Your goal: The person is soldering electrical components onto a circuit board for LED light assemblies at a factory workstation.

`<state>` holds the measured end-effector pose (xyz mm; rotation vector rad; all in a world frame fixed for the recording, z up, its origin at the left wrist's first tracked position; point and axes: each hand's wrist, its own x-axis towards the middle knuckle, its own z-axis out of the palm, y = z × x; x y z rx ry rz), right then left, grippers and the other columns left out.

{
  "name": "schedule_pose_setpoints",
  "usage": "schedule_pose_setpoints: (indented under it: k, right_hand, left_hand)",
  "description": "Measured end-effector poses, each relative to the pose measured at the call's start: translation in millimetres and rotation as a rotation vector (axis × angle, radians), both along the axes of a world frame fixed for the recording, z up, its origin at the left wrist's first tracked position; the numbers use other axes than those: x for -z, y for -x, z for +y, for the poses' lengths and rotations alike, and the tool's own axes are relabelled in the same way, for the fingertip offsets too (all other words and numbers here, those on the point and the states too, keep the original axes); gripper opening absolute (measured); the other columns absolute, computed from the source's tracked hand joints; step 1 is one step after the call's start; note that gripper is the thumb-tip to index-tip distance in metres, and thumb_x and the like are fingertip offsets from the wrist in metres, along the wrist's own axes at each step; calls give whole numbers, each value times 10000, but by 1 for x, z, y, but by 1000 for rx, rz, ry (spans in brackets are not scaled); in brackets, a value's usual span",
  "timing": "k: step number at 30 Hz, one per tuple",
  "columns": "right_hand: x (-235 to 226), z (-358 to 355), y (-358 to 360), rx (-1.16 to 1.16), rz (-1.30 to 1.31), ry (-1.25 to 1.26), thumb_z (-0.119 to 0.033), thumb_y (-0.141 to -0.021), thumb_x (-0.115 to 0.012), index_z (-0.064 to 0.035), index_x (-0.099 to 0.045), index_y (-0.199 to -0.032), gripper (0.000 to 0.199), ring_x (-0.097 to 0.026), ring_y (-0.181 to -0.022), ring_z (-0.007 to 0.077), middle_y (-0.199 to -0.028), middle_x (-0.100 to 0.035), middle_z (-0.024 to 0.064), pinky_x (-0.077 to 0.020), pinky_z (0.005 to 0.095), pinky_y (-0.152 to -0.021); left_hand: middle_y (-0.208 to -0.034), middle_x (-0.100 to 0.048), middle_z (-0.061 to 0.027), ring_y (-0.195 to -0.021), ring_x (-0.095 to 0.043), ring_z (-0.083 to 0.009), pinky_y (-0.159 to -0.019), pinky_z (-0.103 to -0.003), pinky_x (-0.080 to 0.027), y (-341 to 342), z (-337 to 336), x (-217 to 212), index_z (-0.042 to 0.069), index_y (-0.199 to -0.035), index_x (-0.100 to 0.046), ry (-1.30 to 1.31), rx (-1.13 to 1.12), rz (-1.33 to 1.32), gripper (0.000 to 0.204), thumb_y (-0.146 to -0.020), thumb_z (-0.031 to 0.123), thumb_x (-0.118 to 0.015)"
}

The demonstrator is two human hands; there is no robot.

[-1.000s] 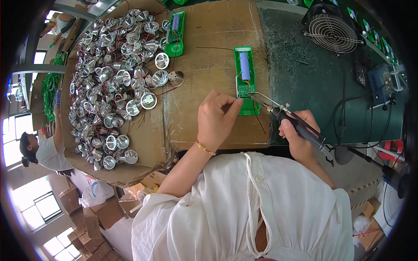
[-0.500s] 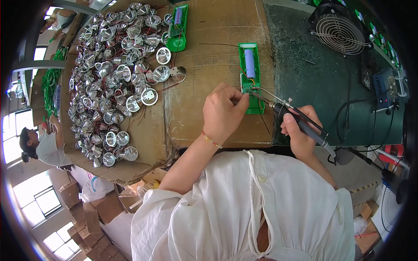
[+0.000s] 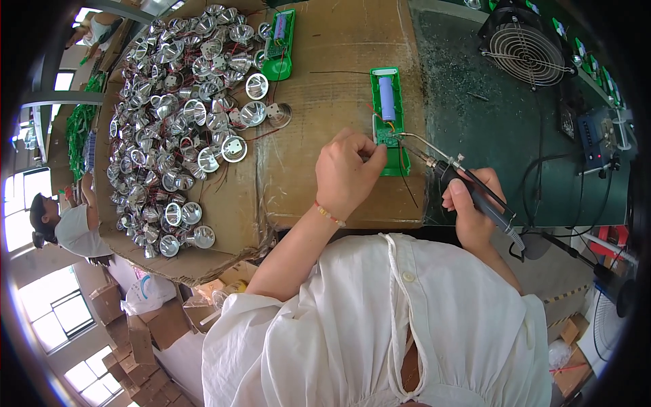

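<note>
Lengthwise, an open green housing [image 3: 393, 167] lies near the cardboard sheet's [image 3: 332, 102] right edge, its long axis pointing away from the person, a lilac cell [image 3: 386, 98] and circuit board [image 3: 385, 138] inside. Over the sheet, the left hand [image 3: 349, 166] bends down, thumb and forefinger nearly together (anything between them I cannot tell); past its right edge, the right hand [image 3: 475, 200] curls pen-fashion round a soldering iron [image 3: 446, 172].

1. Head cam, left one of a fisheye pair, up top and looking steeply down over the white shirt [image 3: 305, 325].
2. Pretty close up: left hand [image 3: 347, 166] and right hand [image 3: 475, 220] sit near mid-frame (straight edges totally bend toward the rim).
</note>
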<state>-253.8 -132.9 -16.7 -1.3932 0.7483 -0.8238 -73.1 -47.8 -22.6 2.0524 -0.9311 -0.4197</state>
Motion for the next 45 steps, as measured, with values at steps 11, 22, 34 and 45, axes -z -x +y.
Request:
schedule_pose_setpoints:
  k: [11,22,34,45]
  right_hand:
    - [-1,0,7,-1,31,111,-59,-822,-587,12,-486,-887,139,-534,-530,109,-648,-567,87,-436,220,-481]
    - [2,-3,11,-20,37,51,-87,-795,-658,14,-520,-862,184,-526,-587,59,-686,-596,51,-432,204,-528]
    - [11,-4,5,-32,66,85,-77,-776,-669,14,-532,-821,169,-490,-565,35,-645,-575,23,-408,191,-510]
    - [5,-2,8,15,-19,70,-71,-821,-604,16,-483,-891,165,-541,-534,100,-655,-575,86,-455,217,-493]
  left_hand:
    - [-708,-630,-80,-562,-593,-187,-514,-279,-443,-1,20,-14,60,-910,-652,200,78,-171,139,-774,71,-631]
    - [-674,-608,-59,-621,-557,-141,-570,-258,-441,4,9,-6,23,-783,-680,54,-39,205,88,-745,101,-694]
    - [-741,-559,-73,-668,-545,-196,-600,-302,-447,6,-1,4,40,-702,-680,29,18,-48,98,-694,131,-714]
    - [-724,-567,-77,-633,-554,-180,-597,-294,-443,7,-4,1,8,-707,-672,10,-1,-53,124,-698,120,-723]
